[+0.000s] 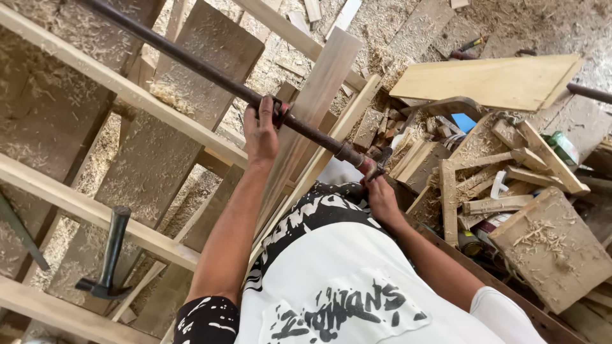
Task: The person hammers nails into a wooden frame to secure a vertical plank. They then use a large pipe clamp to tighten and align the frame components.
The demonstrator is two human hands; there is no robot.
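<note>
A long dark metal bar clamp (191, 64) runs diagonally from the upper left down to the middle, across a pale wooden frame (127, 89). My left hand (260, 130) grips the bar at its sliding jaw, where it meets an upright pale plank (315, 95). My right hand (381, 197) is closed on the reddish screw handle (373, 165) at the clamp's lower end. My white and black shirt fills the bottom of the view.
A black hammer (109, 258) lies on a frame rail at lower left. Sawdust and shavings cover the floor. A heap of wood offcuts (510, 191) and a wide pale board (491, 79) crowd the right side.
</note>
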